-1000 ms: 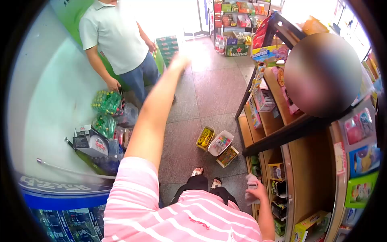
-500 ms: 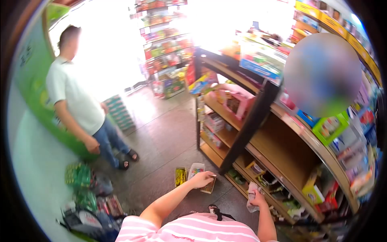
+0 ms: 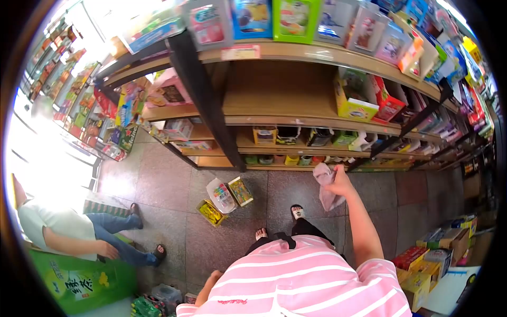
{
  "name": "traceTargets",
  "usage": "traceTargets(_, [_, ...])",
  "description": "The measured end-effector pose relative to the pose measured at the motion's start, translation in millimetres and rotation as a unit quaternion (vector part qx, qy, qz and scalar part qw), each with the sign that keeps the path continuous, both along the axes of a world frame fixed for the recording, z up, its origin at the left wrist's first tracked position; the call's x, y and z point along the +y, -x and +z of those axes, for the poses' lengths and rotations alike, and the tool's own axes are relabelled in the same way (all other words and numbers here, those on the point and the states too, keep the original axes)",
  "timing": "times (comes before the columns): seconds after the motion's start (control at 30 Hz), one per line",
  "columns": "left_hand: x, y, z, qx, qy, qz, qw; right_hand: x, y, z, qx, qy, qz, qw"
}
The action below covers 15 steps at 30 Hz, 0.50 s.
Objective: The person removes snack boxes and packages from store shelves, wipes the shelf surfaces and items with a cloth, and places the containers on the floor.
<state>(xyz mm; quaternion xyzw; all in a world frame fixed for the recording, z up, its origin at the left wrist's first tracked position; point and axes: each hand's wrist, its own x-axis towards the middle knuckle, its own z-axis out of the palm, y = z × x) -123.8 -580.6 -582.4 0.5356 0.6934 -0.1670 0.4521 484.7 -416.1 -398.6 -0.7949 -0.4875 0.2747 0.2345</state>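
Observation:
My right hand [image 3: 339, 181] is closed on a crumpled, pinkish cloth [image 3: 328, 196], held over the floor in front of the shelf unit. Low at my left side, my left hand [image 3: 215, 277] shows only in part beside the striped shirt; its fingers are hard to make out. Three small boxes of packets stand together on the floor: a yellow one [image 3: 211, 212], a white one [image 3: 221, 195] and another with colourful packets [image 3: 241, 191].
Wooden shelves [image 3: 280, 100] with boxed goods run across the front. A person in a white shirt [image 3: 58, 224] is at the left, near a green panel [image 3: 79, 280]. Cartons [image 3: 417, 285] are stacked at the right; bottles [image 3: 148, 306] lie at the lower left.
The view has swung right to face the shelves. My left arm, earlier stretched out forward, is down at my side. The cloth is still in my right hand.

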Motion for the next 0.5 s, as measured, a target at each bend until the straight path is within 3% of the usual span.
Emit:
traceTargets(0.13, [86,-50,-27,0.123,0.015,-0.082,0.989,10,-40,32,0.076,-0.038,0.019,0.996])
traceTargets(0.17, [112,-38,-91,0.135,0.004,-0.297,0.945,10,-57,34,0.075,-0.036,0.019,0.996])
traceTargets(0.2, [157,-84,-57,0.125,0.029,-0.311,0.942,12,-75,37,0.126,-0.069,0.021,0.989])
traceTargets(0.23, [182,-138,-26,0.043,-0.185,-0.016,0.982,17,-92,42,0.176,-0.102,0.025,0.979])
traceTargets(0.27, [221,-208,47,0.022,-0.208,-0.124,0.970,17,-104,59,0.199,-0.121,0.023,0.972])
traceTargets(0.3, [255,-246,56,-0.029,-0.226,-0.115,0.967,16,-122,69,0.239,-0.129,0.027,0.962])
traceTargets(0.33, [295,-300,73,0.006,-0.242,-0.203,0.949,13,-137,78,0.251,-0.130,0.025,0.959])
traceTargets(0.37, [305,-357,123,-0.131,-0.369,-0.149,0.908,14,-154,84,0.264,-0.133,0.026,0.955])
traceTargets(0.47, [343,-506,221,-0.195,-0.480,-0.212,0.829,13,-204,74,0.224,-0.193,0.087,0.951])
traceTargets(0.5, [348,-549,258,-0.187,-0.424,-0.250,0.850,13,-213,75,0.227,-0.221,0.099,0.943])
